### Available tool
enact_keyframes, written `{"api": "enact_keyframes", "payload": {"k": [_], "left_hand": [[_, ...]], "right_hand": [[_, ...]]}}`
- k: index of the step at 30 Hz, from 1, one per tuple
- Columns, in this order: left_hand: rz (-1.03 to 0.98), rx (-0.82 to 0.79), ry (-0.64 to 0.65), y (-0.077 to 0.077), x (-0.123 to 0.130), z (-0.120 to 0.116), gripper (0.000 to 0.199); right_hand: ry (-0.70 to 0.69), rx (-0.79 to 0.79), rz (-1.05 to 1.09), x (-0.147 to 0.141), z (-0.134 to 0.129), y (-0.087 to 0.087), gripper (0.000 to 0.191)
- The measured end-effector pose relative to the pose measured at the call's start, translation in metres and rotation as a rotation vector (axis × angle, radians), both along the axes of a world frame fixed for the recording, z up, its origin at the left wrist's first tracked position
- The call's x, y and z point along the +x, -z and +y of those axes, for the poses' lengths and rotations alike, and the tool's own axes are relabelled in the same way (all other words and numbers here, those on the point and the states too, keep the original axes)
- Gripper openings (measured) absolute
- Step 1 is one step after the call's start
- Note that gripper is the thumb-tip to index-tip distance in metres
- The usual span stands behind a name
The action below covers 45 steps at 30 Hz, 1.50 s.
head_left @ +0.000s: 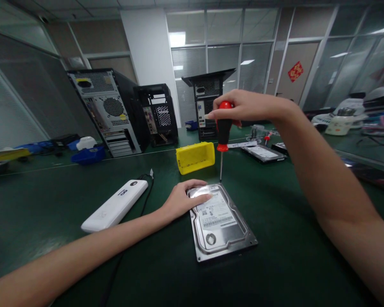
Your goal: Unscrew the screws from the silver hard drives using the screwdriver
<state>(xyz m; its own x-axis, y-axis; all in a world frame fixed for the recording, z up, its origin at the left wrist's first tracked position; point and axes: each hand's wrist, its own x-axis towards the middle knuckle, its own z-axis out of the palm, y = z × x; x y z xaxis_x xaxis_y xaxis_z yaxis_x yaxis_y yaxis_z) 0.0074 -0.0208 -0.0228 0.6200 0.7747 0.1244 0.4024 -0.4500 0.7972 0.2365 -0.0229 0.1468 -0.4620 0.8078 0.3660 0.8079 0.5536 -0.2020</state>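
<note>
A silver hard drive (222, 217) with a white label lies flat on the green tabletop. My left hand (187, 197) grips its far left corner, thumb across the label and fingers at the far edge. In my right hand (232, 108) is a screwdriver (224, 132) with a red and black handle, held upright with the fingers wrapped round its top. The screwdriver's tip meets the drive's far right corner; the screw there is too small to make out. Just beyond the drive, a yellow bin (196, 157) lies with its open side facing me.
A white power bank (117, 207) with a black cable (147, 194) lies at left. Computer cases (115, 111) stand at the back. Another hard drive (263, 152) and a second screwdriver (267, 138) lie back right. A blue bin (88, 155) sits back left.
</note>
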Motion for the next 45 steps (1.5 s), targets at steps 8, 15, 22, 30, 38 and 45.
{"api": "enact_keyframes", "payload": {"k": [8, 15, 22, 30, 38, 45], "left_hand": [[0.014, 0.012, -0.006, -0.001, 0.0, -0.001, 0.051], [0.009, 0.004, -0.008, -0.002, 0.0, -0.002, 0.051], [-0.002, 0.0, -0.008, 0.0, 0.001, -0.001, 0.049], [0.009, -0.008, -0.018, -0.003, 0.002, -0.003, 0.049], [0.011, -0.01, -0.02, -0.004, 0.002, -0.005, 0.049], [0.023, -0.007, -0.019, -0.004, 0.001, -0.004, 0.05]], "right_hand": [[-0.254, -0.191, 0.143, 0.015, -0.002, -0.004, 0.042], [-0.291, -0.265, 0.184, 0.015, -0.001, -0.004, 0.025], [-0.124, -0.066, 0.15, 0.006, 0.01, 0.002, 0.034], [-0.368, -0.405, 0.434, 0.024, 0.014, 0.002, 0.022], [-0.326, -0.414, 0.434, 0.003, 0.008, 0.002, 0.021], [-0.272, -0.288, 0.413, -0.005, 0.011, 0.005, 0.022]]}}
